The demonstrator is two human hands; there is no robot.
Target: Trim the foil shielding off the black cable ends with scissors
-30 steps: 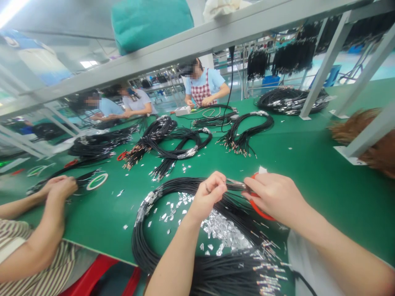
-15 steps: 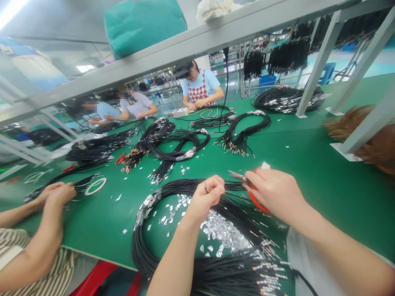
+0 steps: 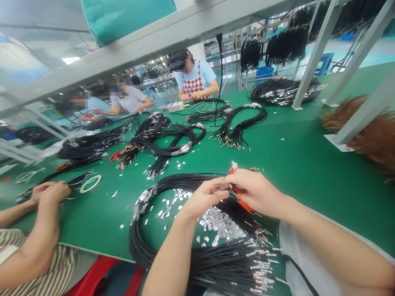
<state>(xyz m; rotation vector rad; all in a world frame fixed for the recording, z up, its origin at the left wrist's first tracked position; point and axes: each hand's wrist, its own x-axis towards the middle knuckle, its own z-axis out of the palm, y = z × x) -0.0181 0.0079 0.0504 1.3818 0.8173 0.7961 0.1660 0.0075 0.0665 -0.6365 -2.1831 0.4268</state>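
Observation:
My right hand (image 3: 256,191) grips red-handled scissors (image 3: 243,201), whose metal blades reach between the fingers of my left hand. My left hand (image 3: 203,197) is closed in a pinch over the black cable bundle (image 3: 173,181), seemingly on one cable; its fingertips and the blades hide most of it. The bundle curves in a big loop on the green table, with silver wrapping at its left bend (image 3: 143,201). Its stripped wire ends (image 3: 262,263) fan out at the lower right. Small silver foil scraps (image 3: 220,224) lie heaped inside the loop.
More black cable coils (image 3: 173,142) lie farther back, beside a roll of tape (image 3: 90,183). A co-worker's hands (image 3: 51,193) work at the left. Grey shelf posts (image 3: 317,53) stand at the right near a brown fluffy object (image 3: 348,119). Other people sit across the table.
My right hand has moved left with the scissors, bringing the blades from beside my left hand into its fingers. My left hand keeps its pinch. The view has shifted slightly.

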